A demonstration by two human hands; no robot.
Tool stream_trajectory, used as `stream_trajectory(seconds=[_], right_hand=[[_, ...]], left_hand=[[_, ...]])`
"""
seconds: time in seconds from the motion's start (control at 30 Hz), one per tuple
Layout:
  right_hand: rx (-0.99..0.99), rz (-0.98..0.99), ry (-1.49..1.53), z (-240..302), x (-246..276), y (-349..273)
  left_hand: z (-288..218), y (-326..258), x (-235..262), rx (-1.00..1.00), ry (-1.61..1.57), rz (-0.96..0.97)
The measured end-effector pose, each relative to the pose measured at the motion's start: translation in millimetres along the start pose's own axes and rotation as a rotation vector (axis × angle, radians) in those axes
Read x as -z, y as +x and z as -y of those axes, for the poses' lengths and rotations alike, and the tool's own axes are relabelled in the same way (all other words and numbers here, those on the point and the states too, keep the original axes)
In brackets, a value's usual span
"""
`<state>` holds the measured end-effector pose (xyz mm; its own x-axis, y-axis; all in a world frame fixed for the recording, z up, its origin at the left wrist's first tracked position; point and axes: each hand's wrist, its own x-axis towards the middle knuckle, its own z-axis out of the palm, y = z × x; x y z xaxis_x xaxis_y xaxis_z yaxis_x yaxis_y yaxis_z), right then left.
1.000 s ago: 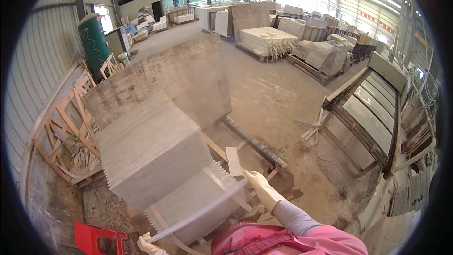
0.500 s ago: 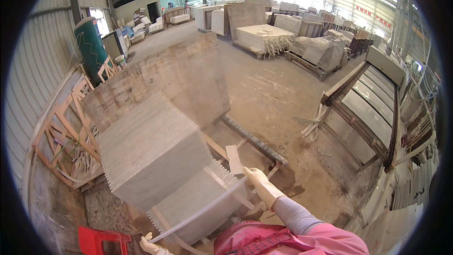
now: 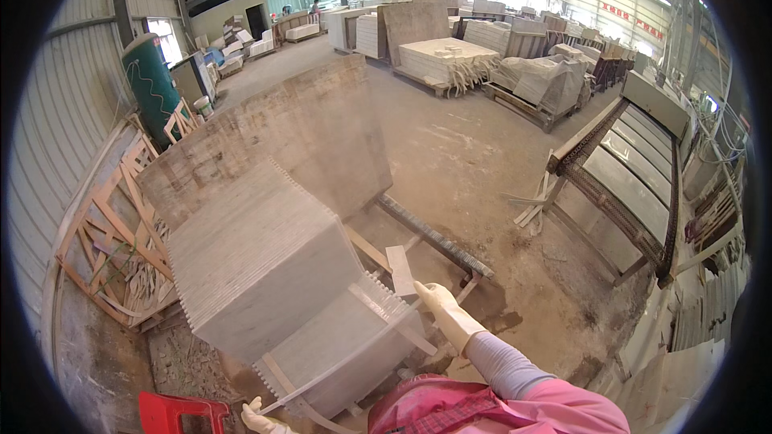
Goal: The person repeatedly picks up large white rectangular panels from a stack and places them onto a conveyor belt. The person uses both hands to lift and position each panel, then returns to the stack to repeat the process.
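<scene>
My two hands wear pale cream gloves. The right hand (image 3: 442, 305), fingers closed, grips the right end of a thin pale stone slab (image 3: 366, 362) standing on edge. At the slab's left end, low in the view, my left hand (image 3: 257, 415) is closed around it too. This slab lies against the near face of a lower row of upright slabs (image 3: 318, 345), with thin strips laid across their tops. Behind that row rises a taller block of the same grey-white slabs (image 3: 249, 253). A small flat pale piece (image 3: 400, 269) stands just beyond my right hand.
A big stained board (image 3: 281, 128) stands behind the slabs. A metal rail (image 3: 434, 237) and timber lie right of them. Wooden frames (image 3: 112, 233) lean at left, near a green tank (image 3: 150, 80). A red plastic stool (image 3: 181, 414) sits lower left; a roller table (image 3: 631, 165) stands right.
The slab between my hands has tipped slightly toward the row, so its upper edge stands out less. Both hands have shifted only a little.
</scene>
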<state>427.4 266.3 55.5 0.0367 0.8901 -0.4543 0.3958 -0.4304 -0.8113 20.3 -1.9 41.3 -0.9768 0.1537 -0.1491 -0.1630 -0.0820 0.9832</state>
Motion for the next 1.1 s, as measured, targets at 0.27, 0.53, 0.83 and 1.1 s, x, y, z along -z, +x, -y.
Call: stream_trajectory(seconds=[0.27,0.53,0.83,1.1], right_hand=[[-0.037,0.057,0.020,7.4,4.9,-2.8],[-0.028,0.048,-0.014,9.4,4.4,-2.2],[-0.052,0.061,-0.031,14.9,5.2,-2.0],[-0.048,0.026,-0.011,21.0,4.2,-9.4]], left_hand=[[3.5,2.6,-2.6,-0.085,0.025,-0.024],[4.1,6.0,-6.4,-0.079,-0.009,-0.021],[7.5,8.5,-6.1,-0.091,-0.011,-0.022],[12.2,12.4,-3.3,-0.088,-0.029,-0.005]])
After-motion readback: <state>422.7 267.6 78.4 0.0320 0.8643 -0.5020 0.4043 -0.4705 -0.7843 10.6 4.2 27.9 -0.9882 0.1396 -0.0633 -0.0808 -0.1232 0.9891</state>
